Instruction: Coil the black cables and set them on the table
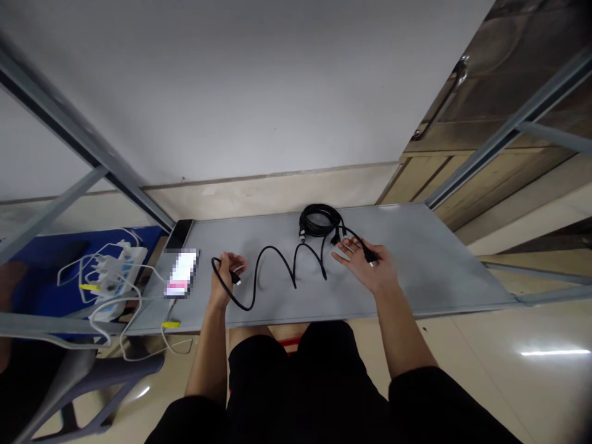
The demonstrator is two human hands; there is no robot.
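Dark clothes of the person fill the near part of the view, and two bare forearms reach from there over the near edge of a grey table (430,271). On it lies a black cable (277,262). The left hand (225,274) is clenched around one end of the cable, near the left part of the near edge, with the plug pointing out between the fingers; I think this grip keeps the end from slipping away. The right hand (367,265) lies open, palm up, toward the middle of the table, and the other plug rests loosely across its fingers, not squeezed. Between both hands the cable runs in loose waves on the tabletop. At the far edge a coiled bundle (319,220) of the same black cable lies just beside the right hand.

At the left edge a phone (182,273) lies with its screen lit, and a second dark phone (179,234) lies at the far left corner. Past that edge, a white power strip (115,271) with white wires sits on something blue. Grey metal bars cross both sides of the view.
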